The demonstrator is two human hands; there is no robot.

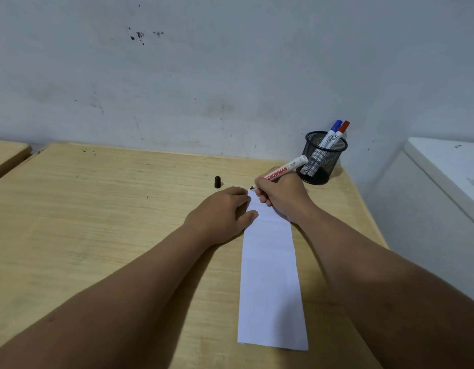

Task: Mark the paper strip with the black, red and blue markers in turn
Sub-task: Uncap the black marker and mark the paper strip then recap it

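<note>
Strip (271, 275): white paper, lying flat on the desk (97, 222), long axis running away from the person; far end under both hands, near end close to the desk's front edge. No marks visible on the exposed length.
Left hand (222, 211): palm down, fingers spread flat, pressing the strip's far left corner and edge; grasping nothing.
Right hand (281, 194): closed around the black marker (283, 169) in a writing grip, heel of the hand resting on the strip's right side.
Black marker: white barrel with red lettering, uncapped, tilted with its rear end up and to the right; dark tip down at the strip's far edge. Contact between tip and paper cannot be confirmed.
Cap (217, 181): black, standing upright on the desk, left of the hands, apart from the strip.
Holder (321, 158): black mesh cup at the desk's far right corner, near the wall (230, 75), just beyond the right hand.
Blue marker (333, 131): in the holder, capped end up, leaning right.
Red marker (341, 131): in the holder, capped, touching the blue one on its right.
Wall: pale, scuffed, with dark specks.
</note>
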